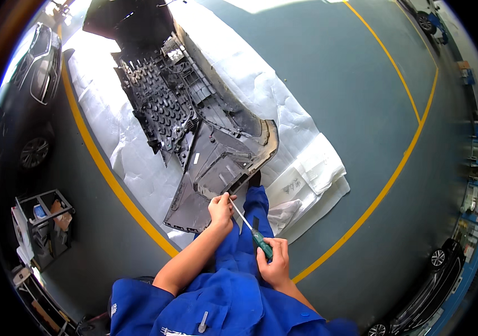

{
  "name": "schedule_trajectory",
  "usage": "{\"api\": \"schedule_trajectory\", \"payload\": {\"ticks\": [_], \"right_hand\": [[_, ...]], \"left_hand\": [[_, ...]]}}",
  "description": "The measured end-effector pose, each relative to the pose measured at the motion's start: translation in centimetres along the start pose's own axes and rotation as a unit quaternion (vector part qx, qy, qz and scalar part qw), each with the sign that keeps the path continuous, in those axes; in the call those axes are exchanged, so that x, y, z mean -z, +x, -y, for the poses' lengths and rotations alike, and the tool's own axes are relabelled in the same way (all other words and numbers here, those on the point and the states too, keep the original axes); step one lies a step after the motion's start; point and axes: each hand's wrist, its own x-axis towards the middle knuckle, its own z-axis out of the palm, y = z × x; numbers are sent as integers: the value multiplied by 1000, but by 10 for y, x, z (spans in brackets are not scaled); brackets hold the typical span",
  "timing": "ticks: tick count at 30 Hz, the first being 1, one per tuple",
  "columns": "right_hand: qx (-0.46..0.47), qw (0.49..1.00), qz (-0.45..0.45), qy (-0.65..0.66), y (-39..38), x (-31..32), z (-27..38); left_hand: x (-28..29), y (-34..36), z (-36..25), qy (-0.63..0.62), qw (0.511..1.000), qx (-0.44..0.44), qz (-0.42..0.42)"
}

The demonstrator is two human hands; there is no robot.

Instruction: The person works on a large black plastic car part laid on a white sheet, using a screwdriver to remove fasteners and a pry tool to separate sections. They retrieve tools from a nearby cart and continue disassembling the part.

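Observation:
A screwdriver with a green handle (pixel 262 244) and a long metal shaft is gripped by my right hand (pixel 274 264), its fingers wrapped about the handle's end. The shaft slants up and to the left, its tip close to the fingers of my left hand (pixel 220 209). That hand is closed at the near edge of a large dark car bumper (pixel 205 162); what its fingers pinch, if anything, is hidden. The bumper lies with its ribbed inner side facing up, stretching away from me.
White sheeting (pixel 250 64) lies beneath the bumper, with folded sheets (pixel 312 179) to the right. Yellow lines (pixel 101 159) cross the grey floor. A metal cart (pixel 48 224) and a dark car (pixel 29 101) stand at left; another dark car (pixel 427 291) is at lower right.

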Motion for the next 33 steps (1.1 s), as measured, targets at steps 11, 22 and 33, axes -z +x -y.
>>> {"api": "schedule_trajectory", "payload": {"ticks": [11,22,33], "right_hand": [[-40,996,79,-28,184,-52,-164],[-142,982,114,-42,272,-150,-257],[-113,971,212,-17,316,-230,-268]], "left_hand": [[-88,207,71,247,967,-17,60],[-97,360,73,382,896,174,144],[-30,397,47,278,947,159,29]]}}
